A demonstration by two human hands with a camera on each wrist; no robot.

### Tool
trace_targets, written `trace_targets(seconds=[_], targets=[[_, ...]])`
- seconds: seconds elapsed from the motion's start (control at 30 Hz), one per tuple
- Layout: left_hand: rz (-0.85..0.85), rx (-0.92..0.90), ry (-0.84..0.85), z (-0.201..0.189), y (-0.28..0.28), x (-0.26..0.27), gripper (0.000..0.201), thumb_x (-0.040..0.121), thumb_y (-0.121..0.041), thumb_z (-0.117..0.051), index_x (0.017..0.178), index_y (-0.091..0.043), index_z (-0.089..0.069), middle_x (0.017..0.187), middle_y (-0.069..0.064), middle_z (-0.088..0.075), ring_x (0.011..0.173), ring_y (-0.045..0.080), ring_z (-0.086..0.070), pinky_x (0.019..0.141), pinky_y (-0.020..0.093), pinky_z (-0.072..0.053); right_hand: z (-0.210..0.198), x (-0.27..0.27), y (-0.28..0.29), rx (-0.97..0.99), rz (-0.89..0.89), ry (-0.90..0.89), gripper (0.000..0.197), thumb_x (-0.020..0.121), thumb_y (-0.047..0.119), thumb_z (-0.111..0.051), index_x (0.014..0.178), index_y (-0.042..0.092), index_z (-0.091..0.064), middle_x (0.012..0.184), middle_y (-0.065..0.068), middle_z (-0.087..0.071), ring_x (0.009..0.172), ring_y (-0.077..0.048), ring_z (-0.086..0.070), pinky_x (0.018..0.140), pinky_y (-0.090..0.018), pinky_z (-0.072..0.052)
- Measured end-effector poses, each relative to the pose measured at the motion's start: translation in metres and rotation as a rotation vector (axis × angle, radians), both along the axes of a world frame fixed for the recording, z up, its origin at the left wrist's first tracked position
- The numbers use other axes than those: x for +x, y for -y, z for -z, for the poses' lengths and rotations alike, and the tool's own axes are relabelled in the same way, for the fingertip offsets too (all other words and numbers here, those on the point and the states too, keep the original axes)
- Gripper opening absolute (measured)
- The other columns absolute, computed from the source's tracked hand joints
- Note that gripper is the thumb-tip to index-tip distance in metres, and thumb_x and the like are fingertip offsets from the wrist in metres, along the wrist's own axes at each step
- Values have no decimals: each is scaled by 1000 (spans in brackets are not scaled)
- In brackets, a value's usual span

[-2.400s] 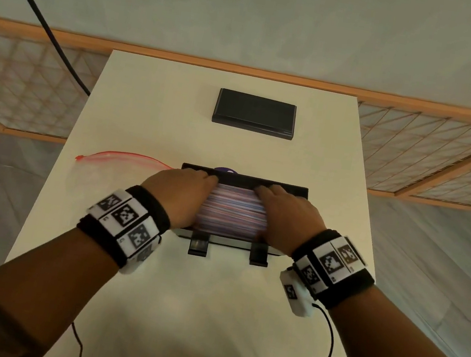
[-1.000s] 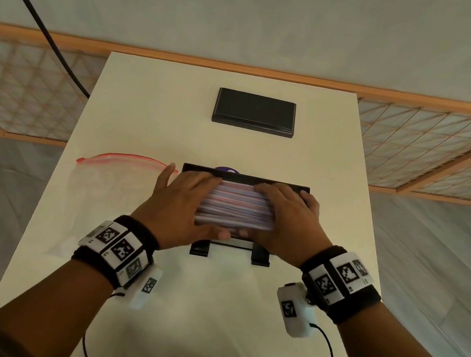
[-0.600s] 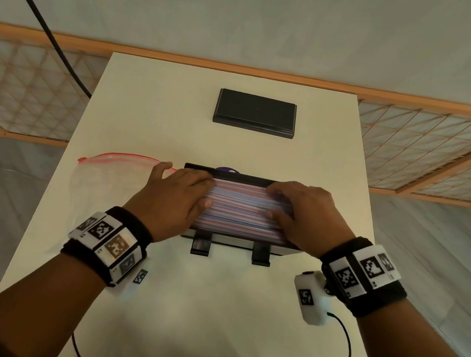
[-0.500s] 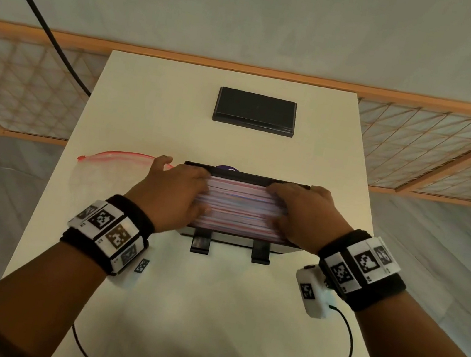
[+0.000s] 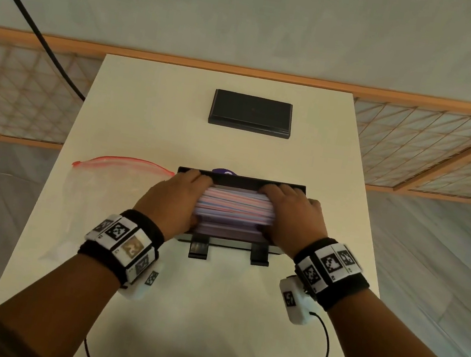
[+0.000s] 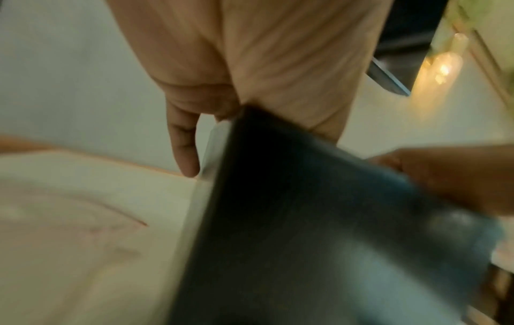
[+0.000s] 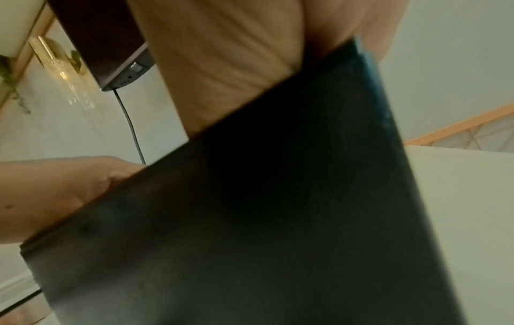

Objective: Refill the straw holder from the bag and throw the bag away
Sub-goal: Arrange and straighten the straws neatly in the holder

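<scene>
Left hand (image 5: 170, 200): curled round left end of straws (image 5: 234, 208);
Right hand (image 5: 294, 218): gripping right end, above holder (image 5: 241, 181);
Bag (image 5: 103, 188): flat, left of holder

The left hand (image 5: 169, 198) and right hand (image 5: 292, 218) cover both ends of the straws (image 5: 234, 207), so the straw tips and the holder's (image 5: 243, 181) side walls are hidden in the head view. The fingers (image 5: 197, 176) curl past the far rim, their tips out of sight. A purple thing (image 5: 224, 172) behind the holder shows only a sliver, too little to identify. Both wrist views are blurred, the holder a dark mass (image 6: 306, 230) filling each; the bag (image 6: 69, 220) there is perhaps the faint pink smear. The desk's (image 5: 204, 327) near edge is cut off.
</scene>
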State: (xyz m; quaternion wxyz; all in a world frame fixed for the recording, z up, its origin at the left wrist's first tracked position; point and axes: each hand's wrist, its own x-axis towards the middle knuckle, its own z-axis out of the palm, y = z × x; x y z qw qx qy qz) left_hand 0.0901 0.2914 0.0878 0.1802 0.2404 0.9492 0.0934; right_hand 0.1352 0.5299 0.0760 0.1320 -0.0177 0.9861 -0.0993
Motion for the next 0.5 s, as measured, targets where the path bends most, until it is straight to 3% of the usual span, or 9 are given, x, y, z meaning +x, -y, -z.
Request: trace_targets(seconds=[0.07, 0.17, 0.27, 0.33, 0.43, 0.5], targets=[[-45, 159, 36, 2, 5, 7, 71, 82, -52, -72, 143, -25, -47, 140, -5, -50, 121, 16, -56, 96, 34, -52, -1, 7, -4, -122, 31, -5, 71, 76, 49, -75, 139, 37, -43, 133, 11, -55, 122, -19, -53, 101, -47, -44], [-3, 232, -65, 1, 15, 19, 79, 88, -73, -49, 149, -23, -45, 151, -6, -47, 132, 13, -50, 109, 39, -46, -7, 24, -11, -308, 60, -109, 76, 75, 65, -65, 141, 34, -45, 139, 11, -53, 124, -15, -54, 103, -49, -47], [26, 74, -166, -2, 23, 35, 85, 94, -75, -23, 157, -20, -34, 165, -3, -32, 152, 18, -32, 120, 51, -30, -12, 46, -9, -253, 39, -180, 77, 84, 70, -51, 149, 31, -39, 153, 6, -42, 138, -17, -44, 112, -48, -38], [25, -30, -167, 4, 24, 45, 89, 95, -76, -10, 159, -18, -31, 169, -1, -25, 156, 20, -24, 121, 57, -25, -8, 59, -2, -166, 12, -126, 86, 85, 75, -43, 156, 28, -28, 163, 3, -28, 148, -19, -31, 117, -50, -31], [18, -114, -147, 13, 22, 54, 90, 96, -73, -4, 156, -15, -39, 167, 2, -30, 158, 21, -19, 120, 60, -24, 8, 70, 7, -48, -18, -67, 101, 82, 85, -31, 160, 22, -19, 168, 0, -18, 154, -21, -19, 119, -54, -27], [11, -107, -163, 16, 21, 54, 89, 97, -71, -2, 155, -15, -42, 166, 2, -33, 158, 21, -18, 121, 59, -22, 9, 69, 7, -53, 0, -91, 102, 81, 86, -32, 159, 21, -22, 167, 0, -24, 153, -20, -24, 119, -52, -28]])
